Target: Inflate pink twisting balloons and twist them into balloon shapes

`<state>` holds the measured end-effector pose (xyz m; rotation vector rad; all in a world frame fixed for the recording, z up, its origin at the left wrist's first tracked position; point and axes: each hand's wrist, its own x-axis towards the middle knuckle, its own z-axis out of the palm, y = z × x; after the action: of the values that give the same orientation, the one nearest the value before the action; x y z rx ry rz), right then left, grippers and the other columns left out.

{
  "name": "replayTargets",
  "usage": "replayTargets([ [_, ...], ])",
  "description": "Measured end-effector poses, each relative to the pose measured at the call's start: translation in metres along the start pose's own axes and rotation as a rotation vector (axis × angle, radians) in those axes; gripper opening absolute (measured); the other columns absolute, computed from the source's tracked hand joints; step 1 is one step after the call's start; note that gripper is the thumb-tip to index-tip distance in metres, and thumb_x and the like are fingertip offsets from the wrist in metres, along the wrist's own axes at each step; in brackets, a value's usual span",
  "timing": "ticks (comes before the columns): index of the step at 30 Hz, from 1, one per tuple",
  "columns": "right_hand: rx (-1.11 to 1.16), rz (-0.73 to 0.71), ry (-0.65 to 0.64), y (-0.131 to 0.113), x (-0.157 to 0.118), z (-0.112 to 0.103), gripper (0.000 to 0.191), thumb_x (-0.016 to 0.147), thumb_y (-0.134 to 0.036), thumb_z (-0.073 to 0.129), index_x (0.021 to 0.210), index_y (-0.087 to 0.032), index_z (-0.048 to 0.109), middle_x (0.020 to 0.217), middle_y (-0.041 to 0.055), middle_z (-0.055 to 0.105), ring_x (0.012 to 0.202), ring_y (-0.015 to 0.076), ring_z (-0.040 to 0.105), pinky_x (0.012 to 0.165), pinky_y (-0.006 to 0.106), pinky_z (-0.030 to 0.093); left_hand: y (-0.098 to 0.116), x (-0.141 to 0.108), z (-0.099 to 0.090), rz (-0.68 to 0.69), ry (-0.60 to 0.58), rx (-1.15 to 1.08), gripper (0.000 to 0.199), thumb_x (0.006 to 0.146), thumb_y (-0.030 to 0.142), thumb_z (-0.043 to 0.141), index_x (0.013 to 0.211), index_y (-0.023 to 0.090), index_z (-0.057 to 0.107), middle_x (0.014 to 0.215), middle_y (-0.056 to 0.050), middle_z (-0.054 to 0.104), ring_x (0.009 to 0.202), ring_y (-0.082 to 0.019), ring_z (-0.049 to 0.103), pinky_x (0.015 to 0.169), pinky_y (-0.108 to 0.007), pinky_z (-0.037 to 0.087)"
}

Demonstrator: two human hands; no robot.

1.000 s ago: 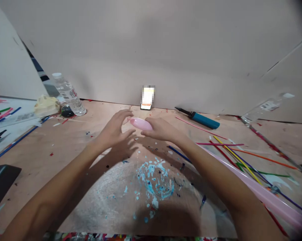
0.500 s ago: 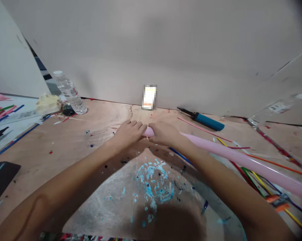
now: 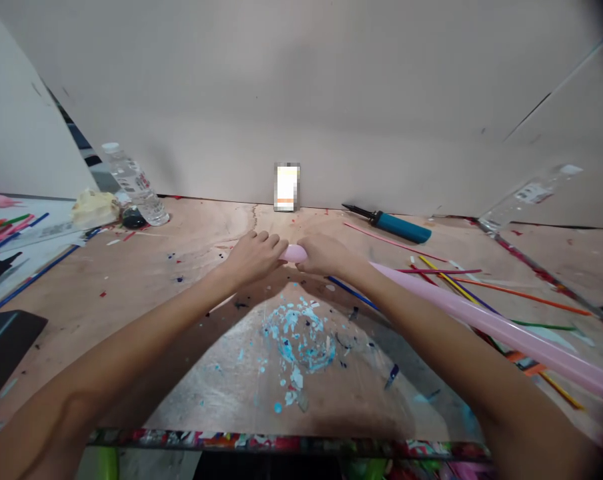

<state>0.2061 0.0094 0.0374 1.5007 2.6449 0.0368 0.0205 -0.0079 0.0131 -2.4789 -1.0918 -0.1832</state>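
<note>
A long inflated pink modelling balloon [image 3: 461, 307] runs from between my hands, under my right forearm and out toward the right edge. My left hand [image 3: 259, 257] is closed around its near end, knuckles up. Close beside it, my right hand [image 3: 324, 257] grips the same balloon, and a short pink bulge shows in the gap between the two. My palms and thumbs hide the end of the balloon, so I cannot see whether it is twisted or knotted.
A blue hand pump [image 3: 404, 227] lies by the back wall, near an upright blurred phone-like screen [image 3: 286, 187]. Uninflated balloons [image 3: 461, 287] and orange-handled scissors [image 3: 526, 363] lie right. Water bottles [image 3: 136, 183] lean at both sides. Blue flakes [image 3: 301, 333] dot the table before me.
The view has shifted, bringing the table's front edge into sight. Both hands keep their hold on the balloon, and the pink bulge between them shows slightly wider.
</note>
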Motion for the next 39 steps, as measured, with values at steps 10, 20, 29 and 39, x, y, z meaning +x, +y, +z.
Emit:
replayTargets([
  [10, -0.054, 0.037, 0.095, -0.018, -0.013, 0.005, 0.027, 0.075, -0.027, 0.055, 0.097, -0.017, 0.067, 0.096, 0.014, 0.07, 0.087, 0.0265, 0.064, 0.068, 0.031, 0.043, 0.024, -0.007, -0.004, -0.063, -0.009, -0.023, 0.024, 0.092, 0.029, 0.045, 0.101, 0.011, 0.058, 0.093, -0.014, 0.064, 0.086, -0.027, 0.06, 0.065, -0.035, 0.036],
  [20, 0.029, -0.072, -0.018, -0.028, -0.015, 0.003, 0.032, 0.071, -0.035, 0.059, 0.096, -0.016, 0.068, 0.09, 0.0107, 0.071, 0.075, 0.0216, 0.062, 0.06, 0.027, 0.037, 0.022, -0.032, -0.022, -0.078, -0.076, 0.012, 0.025, 0.088, 0.033, 0.049, 0.102, 0.014, 0.057, 0.097, -0.011, 0.066, 0.087, -0.026, 0.062, 0.064, -0.033, 0.036],
  [29, -0.045, -0.073, 0.032, -0.019, -0.004, 0.001, 0.026, 0.07, -0.029, 0.057, 0.089, -0.016, 0.069, 0.086, 0.0122, 0.071, 0.072, 0.0232, 0.062, 0.054, 0.029, 0.033, 0.016, -0.014, -0.01, -0.059, -0.094, -0.065, 0.031, 0.096, 0.037, 0.038, 0.108, 0.014, 0.055, 0.099, -0.013, 0.065, 0.091, -0.025, 0.062, 0.065, -0.031, 0.037],
  [39, -0.232, -0.222, 0.283, -0.008, 0.021, 0.011, 0.023, 0.088, -0.022, 0.042, 0.1, -0.016, 0.062, 0.094, 0.0132, 0.066, 0.082, 0.0257, 0.057, 0.067, 0.035, 0.032, -0.024, 0.007, 0.003, -0.179, -0.376, -1.125, 0.043, 0.092, 0.048, 0.035, 0.081, 0.016, 0.062, 0.074, -0.007, 0.067, 0.064, -0.017, 0.062, 0.059, -0.029, 0.044],
])
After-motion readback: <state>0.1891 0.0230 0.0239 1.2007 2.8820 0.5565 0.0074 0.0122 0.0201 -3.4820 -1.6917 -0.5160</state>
